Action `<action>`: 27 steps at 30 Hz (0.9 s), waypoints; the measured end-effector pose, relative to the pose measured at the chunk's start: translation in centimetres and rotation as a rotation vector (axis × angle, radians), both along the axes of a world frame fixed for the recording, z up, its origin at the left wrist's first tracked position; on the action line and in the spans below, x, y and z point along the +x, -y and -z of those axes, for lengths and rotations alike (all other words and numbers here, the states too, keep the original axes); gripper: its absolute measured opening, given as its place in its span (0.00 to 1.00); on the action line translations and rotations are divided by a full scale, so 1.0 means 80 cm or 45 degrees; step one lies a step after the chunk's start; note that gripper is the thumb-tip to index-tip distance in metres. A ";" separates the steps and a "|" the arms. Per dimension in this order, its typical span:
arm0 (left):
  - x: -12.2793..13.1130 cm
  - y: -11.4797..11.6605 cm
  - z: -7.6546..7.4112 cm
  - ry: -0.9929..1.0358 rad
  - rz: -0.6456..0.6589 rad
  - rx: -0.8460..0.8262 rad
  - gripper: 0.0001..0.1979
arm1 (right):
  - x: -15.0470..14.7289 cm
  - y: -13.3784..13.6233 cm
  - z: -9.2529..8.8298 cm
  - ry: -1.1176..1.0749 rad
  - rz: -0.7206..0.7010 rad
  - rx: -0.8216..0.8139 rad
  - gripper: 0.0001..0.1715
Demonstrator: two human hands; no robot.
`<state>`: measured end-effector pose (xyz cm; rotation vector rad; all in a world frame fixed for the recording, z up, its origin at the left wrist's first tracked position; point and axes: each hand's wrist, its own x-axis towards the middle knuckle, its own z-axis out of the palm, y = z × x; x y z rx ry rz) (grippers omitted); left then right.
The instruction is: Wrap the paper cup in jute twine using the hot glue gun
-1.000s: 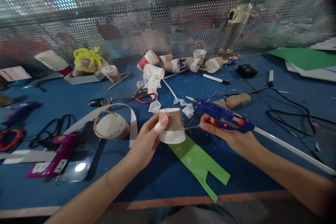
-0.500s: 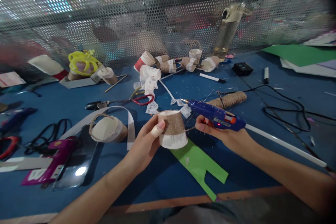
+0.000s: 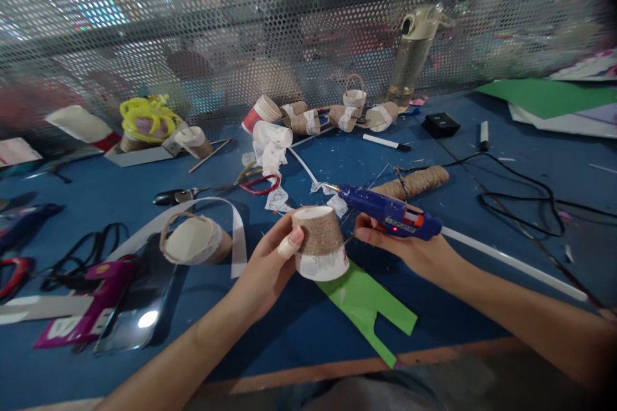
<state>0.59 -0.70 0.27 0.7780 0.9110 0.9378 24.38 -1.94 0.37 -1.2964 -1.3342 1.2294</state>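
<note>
My left hand (image 3: 277,250) is wrapped round a small paper cup (image 3: 322,266), held upside down or tilted above the table. Brown twine (image 3: 318,232) covers its upper part, and the lower band is bare white. My right hand (image 3: 380,237) grips a blue glue gun (image 3: 393,210) with a white glue stick (image 3: 511,262) out of its back end. The gun's nozzle points left, above and behind the cup. From the cup a strand of twine runs to the fingers of my right hand. Under the cup lies a green cut piece of paper (image 3: 366,311).
A twine-wrapped cup with a handle (image 3: 197,243), a phone (image 3: 137,308) and a purple glue gun (image 3: 96,305) lie left. Red-handled scissors (image 3: 260,184), lace (image 3: 277,196) and a twine roll (image 3: 419,181) lie beyond my hands. A bottle (image 3: 409,67) stands by the mesh panel (image 3: 216,38).
The cup has turned slightly and tipped in my left hand, so some red print shows at its right side. The twine strand now hangs closer to the cup. The view has shifted a little.
</note>
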 end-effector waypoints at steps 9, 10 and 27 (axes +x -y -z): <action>0.000 0.001 0.001 0.001 -0.034 -0.019 0.28 | -0.004 0.001 -0.007 0.014 -0.015 -0.040 0.18; 0.000 0.001 0.001 0.001 -0.035 -0.016 0.28 | -0.004 0.001 -0.006 0.019 -0.017 -0.034 0.18; -0.001 0.008 0.011 0.017 0.138 0.130 0.23 | -0.012 0.003 0.004 -0.157 -0.008 -0.033 0.19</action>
